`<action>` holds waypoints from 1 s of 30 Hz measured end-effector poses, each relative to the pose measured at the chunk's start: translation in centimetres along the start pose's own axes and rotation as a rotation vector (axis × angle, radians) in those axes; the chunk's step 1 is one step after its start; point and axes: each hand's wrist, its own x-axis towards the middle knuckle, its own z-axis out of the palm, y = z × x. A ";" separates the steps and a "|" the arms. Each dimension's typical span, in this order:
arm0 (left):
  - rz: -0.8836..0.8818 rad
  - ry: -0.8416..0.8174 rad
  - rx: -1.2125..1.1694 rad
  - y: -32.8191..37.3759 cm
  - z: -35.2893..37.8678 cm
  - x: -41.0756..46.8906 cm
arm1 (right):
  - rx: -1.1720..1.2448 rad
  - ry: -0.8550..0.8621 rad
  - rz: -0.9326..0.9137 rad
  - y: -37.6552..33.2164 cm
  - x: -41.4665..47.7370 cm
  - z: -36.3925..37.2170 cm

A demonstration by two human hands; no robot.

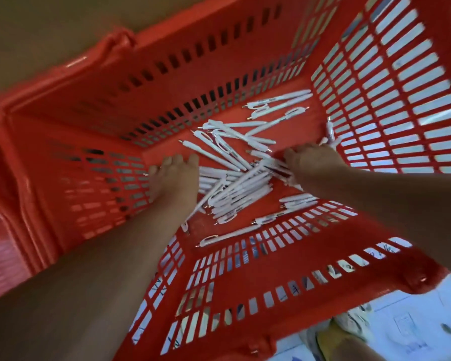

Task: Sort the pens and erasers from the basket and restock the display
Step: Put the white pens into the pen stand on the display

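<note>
I look down into a red slatted plastic basket. Several white pens lie scattered and piled on its floor. My left hand reaches in at the left side of the pile, fingers curled down beside the pens; whether it grips any is hidden. My right hand is at the right side of the pile, fingers closed down among several pens. No erasers are visible.
A second red basket stands at the left edge. Brown surface lies beyond the basket at top left. White paper with printing lies under the basket at bottom right.
</note>
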 end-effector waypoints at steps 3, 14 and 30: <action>0.081 -0.039 -0.009 -0.6 -0.1 0.3 | -0.029 -0.006 -0.052 0.1 -0.9 0.0; 0.294 -0.091 -0.276 -0.1 -7.6 -4.6 | 0.784 0.069 0.029 0.4 -6.2 -9.2; 0.117 -0.073 -1.273 3.4 -38.5 -22.5 | 2.070 0.053 0.194 -2.7 -28.8 -34.3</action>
